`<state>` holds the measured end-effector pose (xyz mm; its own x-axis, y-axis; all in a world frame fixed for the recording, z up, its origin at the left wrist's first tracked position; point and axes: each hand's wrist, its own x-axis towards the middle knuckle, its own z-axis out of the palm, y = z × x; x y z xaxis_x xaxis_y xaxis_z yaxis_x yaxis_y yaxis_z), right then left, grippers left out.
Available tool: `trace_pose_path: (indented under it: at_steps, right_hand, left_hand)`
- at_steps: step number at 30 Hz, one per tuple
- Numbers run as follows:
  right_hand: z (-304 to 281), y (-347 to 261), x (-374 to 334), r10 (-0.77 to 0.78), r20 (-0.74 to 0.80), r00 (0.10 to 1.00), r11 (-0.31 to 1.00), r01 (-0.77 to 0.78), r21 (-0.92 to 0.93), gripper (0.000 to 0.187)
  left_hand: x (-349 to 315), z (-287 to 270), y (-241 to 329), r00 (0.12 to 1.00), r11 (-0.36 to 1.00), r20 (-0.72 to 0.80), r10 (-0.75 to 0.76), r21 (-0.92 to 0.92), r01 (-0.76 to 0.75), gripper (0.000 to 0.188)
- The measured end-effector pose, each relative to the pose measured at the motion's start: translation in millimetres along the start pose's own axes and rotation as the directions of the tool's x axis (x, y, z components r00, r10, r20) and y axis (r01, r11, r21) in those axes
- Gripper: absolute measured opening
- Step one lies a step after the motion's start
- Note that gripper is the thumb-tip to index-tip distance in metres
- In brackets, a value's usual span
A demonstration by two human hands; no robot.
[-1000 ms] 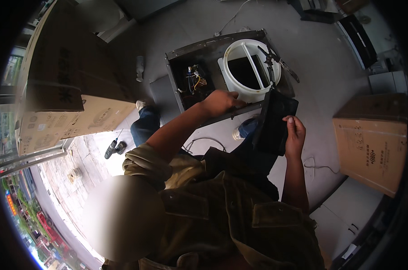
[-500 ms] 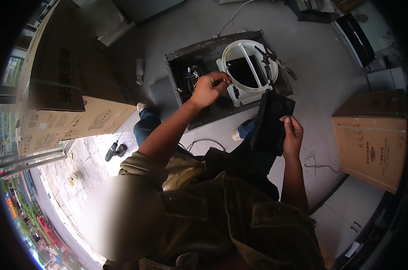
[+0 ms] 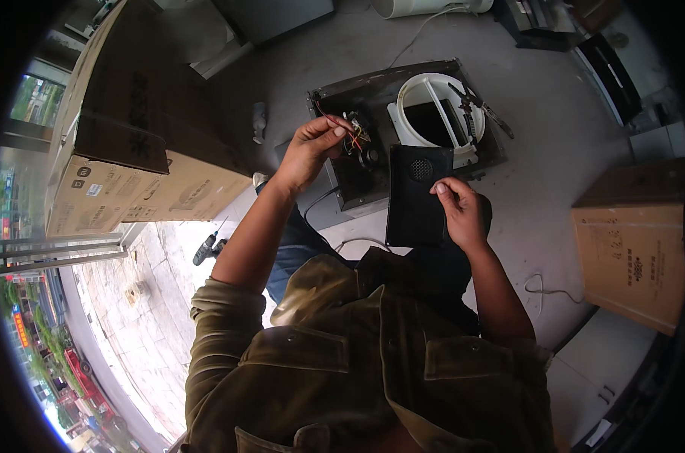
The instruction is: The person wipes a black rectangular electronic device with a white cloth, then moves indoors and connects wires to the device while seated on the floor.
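Note:
A thin red wire is pinched between the thumb and fingers of my left hand, over the left part of a dark metal housing. More tangled wires lie beneath it, beside a small round black part. My right hand grips the right edge of a flat black rectangular cover, which has a round patch of perforations near its top. The cover hides part of the housing's near side. In the housing's right part sits a white ring-shaped frame with a crossbar, and pliers rest across its edge.
Large cardboard boxes stand at the left and a smaller carton at the right. A cordless drill and a bottle-like object are on the floor at the left. A loose cable lies near the right carton.
My left hand has moved left and now holds the red wire out. The black cover has swung leftward in my right hand, its perforated face turned up. The whole view has shifted slightly.

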<state>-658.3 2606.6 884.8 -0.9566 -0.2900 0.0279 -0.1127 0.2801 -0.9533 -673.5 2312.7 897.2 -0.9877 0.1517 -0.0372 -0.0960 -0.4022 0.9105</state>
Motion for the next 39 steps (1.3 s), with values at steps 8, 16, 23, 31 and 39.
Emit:
trace_pose_path:
  at_steps: [8,16,23,31,39]
  right_hand:
    - [26.7,-19.3,-1.8,0.004,0.132,0.991,1.000,-0.006,0.010,0.020]
    - [35.5,-15.4,-4.1,-0.080,0.163,0.983,0.994,0.067,0.087,0.019]
    - [36.2,-20.1,-6.8,-0.057,0.185,0.981,0.998,0.049,0.046,0.019]
    - [40.8,-23.0,-6.4,-0.117,0.162,0.980,0.993,0.111,0.048,0.018]
    - [41.2,-27.6,-6.4,-0.076,0.170,0.983,0.997,0.070,0.042,0.018]
  left_hand:
    - [-12.5,28.2,3.3,0.986,0.884,-0.052,0.158,0.453,-0.117,0.016]
    - [0.4,51.8,19.8,0.992,0.466,0.100,0.078,0.876,-0.125,0.018]
    - [3.7,50.7,16.4,0.996,0.424,0.085,0.033,0.901,-0.091,0.017]
    - [2.9,48.3,11.4,0.956,0.250,0.256,0.140,0.926,-0.284,0.015]
    - [-1.8,54.3,9.0,0.887,0.155,0.365,0.283,0.895,-0.418,0.016]
